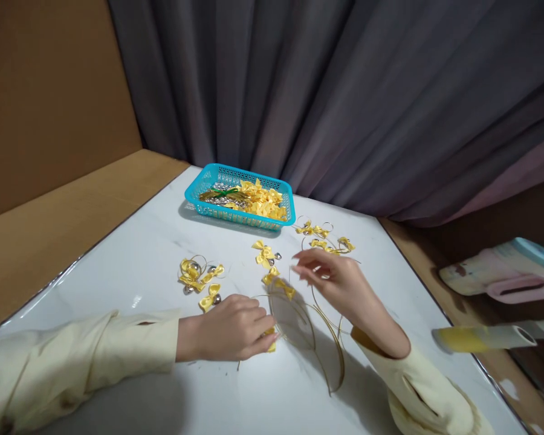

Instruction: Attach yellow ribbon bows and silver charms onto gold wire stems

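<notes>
Cream long-sleeved cuffs are covering both forearms at the near edge. Left hand is curling palm-down, thumb and fingers pinching a small yellow satin bow just above the white marble-patterned tabletop. Right hand is hovering with fingers half bent toward the thumb; cannot tell whether it is pinching anything. Thin looped gold wires are lying between and below the hands. Beyond, loose yellow bows with round silver bells are forming a line; one wired bow-and-bell cluster is sitting left, another group right. Farther back, a teal perforated plastic basket is holding heaped yellow bows, silver bells and a green-tied gold wire bundle. At right, a pale pink-handled tumbler is showing a brown print, too blurred to read. Dark grey curtains are hanging behind.
</notes>
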Motion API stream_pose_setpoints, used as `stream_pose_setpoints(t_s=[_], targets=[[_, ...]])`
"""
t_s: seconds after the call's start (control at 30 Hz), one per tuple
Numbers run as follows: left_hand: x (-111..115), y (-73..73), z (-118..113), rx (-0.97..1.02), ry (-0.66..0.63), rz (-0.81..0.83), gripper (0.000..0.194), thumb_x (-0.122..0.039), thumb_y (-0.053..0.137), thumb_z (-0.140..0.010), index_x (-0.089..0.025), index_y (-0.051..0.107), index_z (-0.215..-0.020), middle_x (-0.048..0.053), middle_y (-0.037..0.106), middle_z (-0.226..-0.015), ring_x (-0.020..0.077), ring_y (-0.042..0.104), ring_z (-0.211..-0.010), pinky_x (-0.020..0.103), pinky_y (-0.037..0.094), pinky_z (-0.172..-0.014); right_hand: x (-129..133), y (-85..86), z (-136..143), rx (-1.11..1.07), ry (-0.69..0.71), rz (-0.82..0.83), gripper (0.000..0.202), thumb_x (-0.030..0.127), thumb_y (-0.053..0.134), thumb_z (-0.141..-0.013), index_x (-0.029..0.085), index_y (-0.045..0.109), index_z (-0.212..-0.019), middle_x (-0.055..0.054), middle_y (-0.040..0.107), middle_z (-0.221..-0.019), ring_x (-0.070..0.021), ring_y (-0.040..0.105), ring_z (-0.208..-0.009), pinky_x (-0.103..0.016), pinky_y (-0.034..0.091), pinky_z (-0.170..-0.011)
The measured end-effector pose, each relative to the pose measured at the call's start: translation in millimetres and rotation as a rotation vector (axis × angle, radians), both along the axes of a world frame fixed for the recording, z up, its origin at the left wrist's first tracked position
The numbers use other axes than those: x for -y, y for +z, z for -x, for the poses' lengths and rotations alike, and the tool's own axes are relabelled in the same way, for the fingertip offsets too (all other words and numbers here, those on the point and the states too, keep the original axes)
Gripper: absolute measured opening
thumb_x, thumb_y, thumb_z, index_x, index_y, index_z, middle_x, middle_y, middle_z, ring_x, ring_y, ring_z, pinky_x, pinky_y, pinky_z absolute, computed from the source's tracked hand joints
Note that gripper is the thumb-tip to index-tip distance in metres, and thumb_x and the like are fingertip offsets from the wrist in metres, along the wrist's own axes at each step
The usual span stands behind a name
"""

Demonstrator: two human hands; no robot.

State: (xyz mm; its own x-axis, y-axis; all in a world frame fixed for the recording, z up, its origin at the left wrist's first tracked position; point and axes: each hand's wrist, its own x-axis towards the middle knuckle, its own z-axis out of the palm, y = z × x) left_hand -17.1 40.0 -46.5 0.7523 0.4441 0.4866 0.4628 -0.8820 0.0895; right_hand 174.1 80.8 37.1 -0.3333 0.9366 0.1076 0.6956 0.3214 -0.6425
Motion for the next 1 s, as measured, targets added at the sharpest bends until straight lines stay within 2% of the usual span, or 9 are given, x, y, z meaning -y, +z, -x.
stream_pose_setpoints(t_s=[0.1,0.23,0.33,0.53,0.67,0.77,0.87,0.93,1.0], targets=[[-1.4,-1.2,-0.5,-0.051,-0.028,-0.043,0.028,-0.02,0.038,-0.091,-0.015,0.052,-0.068,0.0,0.057,-0.057,0.0146,0.052,-0.051,0.03,0.03,-0.046,8.5,-16.9,8.9,0.226,0.057,0.156,0.021,0.038,0.063,-0.074,0.017,0.062,-0.074,-0.004,0.064,-0.066,-0.0153,0.054,-0.057,-0.026,0.037,-0.055],[-1.8,-0.5,-0.6,-0.099,-0.059,-0.085,0.027,-0.017,0.038,-0.091,-0.016,0.052,-0.068,-0.001,0.057,-0.058,0.0149,0.051,-0.05,0.031,0.03,-0.045,15.9,-40.4,25.1,0.205,0.046,0.214,0.003,0.018,0.056,-0.073,0.017,0.058,-0.07,-0.003,0.062,-0.067,-0.0136,0.05,-0.057,-0.025,0.032,-0.053],[-1.6,0.8,-0.2,-0.115,-0.064,-0.09,0.027,-0.016,0.037,-0.091,-0.016,0.052,-0.068,-0.001,0.056,-0.058,0.0148,0.049,-0.049,0.031,0.03,-0.044,12.1,-45.5,29.8,0.128,0.038,0.246,0.011,0.007,0.051,-0.069,0.016,0.057,-0.069,-0.002,0.062,-0.065,-0.0126,0.05,-0.057,-0.025,0.034,-0.055],[-2.1,-0.9,-0.6,-0.124,-0.058,-0.047,0.027,-0.017,0.037,-0.09,-0.016,0.052,-0.068,0.0,0.054,-0.055,0.015,0.048,-0.05,0.029,0.031,-0.044,0.5,-22.9,20.0,-0.123,0.026,0.4,0.011,0.022,0.047,-0.081,0.015,0.054,-0.075,-0.004,0.066,-0.069,-0.0111,0.057,-0.054,-0.022,0.042,-0.048],[-0.3,-0.1,-0.3,-0.012,-0.034,0.087,0.027,-0.025,0.04,-0.09,-0.015,0.057,-0.072,0.001,0.058,-0.057,0.0145,0.049,-0.051,0.026,0.033,-0.047,2.2,-2.6,10.0,-0.499,-0.025,0.438,0.02,0.035,0.055,-0.081,0.015,0.054,-0.083,-0.006,0.068,-0.079,-0.0117,0.061,-0.058,-0.022,0.044,-0.048],[-1.1,9.2,1.4,0.197,0.046,0.397,0.029,-0.036,0.044,-0.088,-0.014,0.063,-0.083,-0.001,0.053,-0.052,0.0128,0.047,-0.049,0.025,0.035,-0.05,8.0,9.5,4.2,-0.771,-0.033,0.375,0.017,0.03,0.064,-0.078,0.016,0.056,-0.082,-0.007,0.068,-0.084,-0.0121,0.062,-0.067,-0.02,0.045,-0.051],[-6.4,24.3,4.2,0.414,0.075,1.006,0.035,-0.042,0.044,-0.089,-0.013,0.064,-0.09,-0.004,0.046,-0.047,0.0085,0.038,-0.042,0.021,0.032,-0.045,19.1,14.6,0.5,-0.918,0.006,0.374,0.009,0.023,0.066,-0.077,0.017,0.058,-0.078,-0.006,0.068,-0.087,-0.012,0.064,-0.073,-0.019,0.047,-0.054],[-11.1,32.5,5.6,0.551,-0.059,1.428,0.038,-0.045,0.045,-0.088,-0.013,0.061,-0.1,-0.001,0.056,-0.058,0.0075,0.039,-0.045,0.019,0.031,-0.044,28.9,11.2,-0.5,-0.974,0.073,0.471,0.008,0.021,0.066,-0.076,0.017,0.059,-0.075,-0.005,0.069,-0.085,-0.0113,0.064,-0.069,-0.019,0.048,-0.052],[-14.6,36.2,6.1,0.744,-0.214,1.692,0.037,-0.042,0.055,-0.084,-0.014,0.059,-0.108,0.004,0.061,-0.074,0.0078,0.046,-0.053,0.019,0.036,-0.049,38.6,2.3,-0.8,-1.0,0.155,0.605,0.007,0.02,0.066,-0.077,0.015,0.061,-0.074,-0.005,0.07,-0.078,-0.0113,0.064,-0.064,-0.019,0.049,-0.051]])
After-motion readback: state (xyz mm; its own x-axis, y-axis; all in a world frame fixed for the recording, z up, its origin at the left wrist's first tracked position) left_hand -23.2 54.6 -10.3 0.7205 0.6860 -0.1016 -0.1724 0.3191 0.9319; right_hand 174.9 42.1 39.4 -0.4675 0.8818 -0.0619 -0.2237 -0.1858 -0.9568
